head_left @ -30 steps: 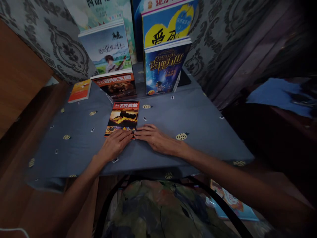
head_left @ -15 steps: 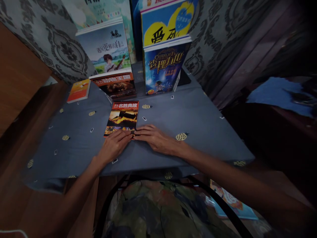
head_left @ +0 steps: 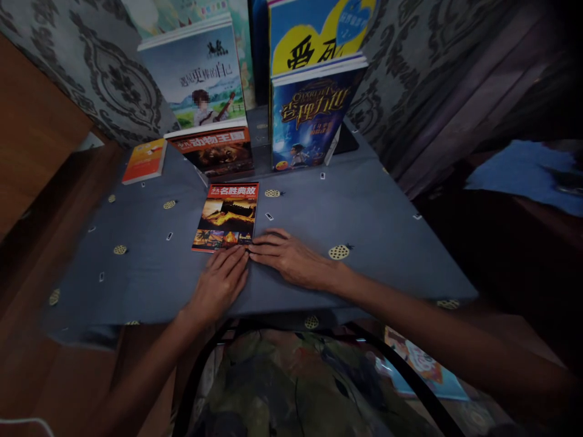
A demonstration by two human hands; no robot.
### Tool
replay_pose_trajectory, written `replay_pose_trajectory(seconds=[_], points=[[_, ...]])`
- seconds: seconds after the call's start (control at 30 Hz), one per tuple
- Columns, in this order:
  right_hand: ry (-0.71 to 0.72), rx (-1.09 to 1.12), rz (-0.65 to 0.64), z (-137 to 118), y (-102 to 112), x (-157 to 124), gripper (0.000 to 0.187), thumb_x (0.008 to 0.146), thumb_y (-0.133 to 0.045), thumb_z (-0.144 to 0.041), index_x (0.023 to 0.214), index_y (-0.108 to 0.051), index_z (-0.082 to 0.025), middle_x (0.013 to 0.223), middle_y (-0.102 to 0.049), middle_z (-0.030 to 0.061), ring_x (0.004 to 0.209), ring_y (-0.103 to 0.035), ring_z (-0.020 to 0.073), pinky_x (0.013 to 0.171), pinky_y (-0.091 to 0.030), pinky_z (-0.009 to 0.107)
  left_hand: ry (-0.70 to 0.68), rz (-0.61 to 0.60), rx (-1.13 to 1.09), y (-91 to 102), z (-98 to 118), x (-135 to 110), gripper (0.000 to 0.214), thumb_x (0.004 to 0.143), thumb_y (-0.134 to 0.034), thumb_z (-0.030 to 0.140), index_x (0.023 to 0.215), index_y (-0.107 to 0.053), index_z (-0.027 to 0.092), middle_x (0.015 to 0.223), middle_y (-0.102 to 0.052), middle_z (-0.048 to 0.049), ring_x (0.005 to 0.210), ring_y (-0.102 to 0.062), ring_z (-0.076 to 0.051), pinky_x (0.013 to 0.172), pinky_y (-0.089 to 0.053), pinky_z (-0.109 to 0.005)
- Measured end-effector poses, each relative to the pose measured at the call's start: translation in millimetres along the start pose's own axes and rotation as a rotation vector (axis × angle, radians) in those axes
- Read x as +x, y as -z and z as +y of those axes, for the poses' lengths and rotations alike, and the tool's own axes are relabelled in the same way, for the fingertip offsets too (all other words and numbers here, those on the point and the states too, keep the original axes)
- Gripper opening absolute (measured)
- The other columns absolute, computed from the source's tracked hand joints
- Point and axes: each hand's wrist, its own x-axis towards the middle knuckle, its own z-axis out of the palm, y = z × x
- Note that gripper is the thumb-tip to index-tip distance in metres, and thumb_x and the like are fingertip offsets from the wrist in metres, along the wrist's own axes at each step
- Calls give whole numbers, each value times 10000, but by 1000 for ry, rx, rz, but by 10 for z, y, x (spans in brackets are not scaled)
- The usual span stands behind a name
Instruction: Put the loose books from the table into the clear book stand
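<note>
A small book (head_left: 229, 209) with a red title band and a picture of a wall at sunset lies flat and closed on the cloth-covered table. The fingertips of my left hand (head_left: 223, 276) rest at its bottom edge, fingers stretched out and side by side. From the right, my right hand (head_left: 291, 260) reaches to the lower right corner with its fingers extended. The fingertips of both hands meet or nearly meet there. Neither hand is gripping the book. Just behind it stands an upright book with a lion cover (head_left: 221, 152).
Behind stand a book with a guitar player (head_left: 195, 79), a dark blue book (head_left: 310, 115) and a yellow-and-blue book (head_left: 296, 36). An orange book (head_left: 144, 161) lies at the left. The table (head_left: 364, 206) has a grey patterned cloth; a patterned curtain (head_left: 109, 60) hangs behind it.
My left hand has slid back toward me and slightly right, uncovering the small pictures along the book's lower edge. My right hand stays nearly in place. The view has shifted slightly.
</note>
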Motion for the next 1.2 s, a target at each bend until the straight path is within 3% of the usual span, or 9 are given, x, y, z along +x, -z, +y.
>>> replay_pose_trajectory(seconds=[0.3, 0.8, 0.97, 1.07, 1.2], points=[[-9, -36, -36, -28, 14, -7, 432, 925, -509, -68, 1321, -621, -200, 1359, -662, 71, 1338, -509, 240, 1130, -355, 491, -1, 27, 50, 11, 7, -32, 339, 968, -484, 155, 1281, -614, 166, 1214, -716, -115, 1111, -654, -254, 993, -502, -465], [-15, 41, 14, -61, 27, 14, 479, 889, -494, -23, 1315, -629, -194, 1246, -722, 84, 1219, -589, 224, 1098, -395, 458, 75, 70, 32, -15, 84, -55, 306, 972, -469, 173, 1216, -653, 163, 1134, -722, -125, 1051, -648, -249, 880, -554, -417], [-187, 62, 60, -35, 40, 85, 405, 934, -481, -80, 1281, -653, -199, 1329, -667, 118, 1219, -595, 224, 1071, -427, 447, 188, 85, -8, 6, -209, 10, 274, 990, -471, 213, 1190, -654, 173, 1170, -701, -118, 1063, -635, -235, 907, -534, -416], [-316, 0, 64, -7, 59, 229, 336, 988, -475, -186, 1271, -656, -169, 1347, -643, 154, 1255, -563, 257, 1076, -416, 495, 343, 52, 77, -67, -511, 58, 327, 981, -505, 305, 1259, -616, 172, 1311, -639, -154, 1202, -582, -304, 910, -518, -467], [-484, -73, 46, 60, 54, 462, 348, 1000, -478, -237, 1297, -634, -140, 1388, -601, 169, 1238, -550, 290, 1048, -435, 509, 482, 26, 65, -201, -823, 136, 399, 967, -510, 358, 1327, -570, 197, 1367, -595, -172, 1184, -591, -300, 936, -493, -467]])
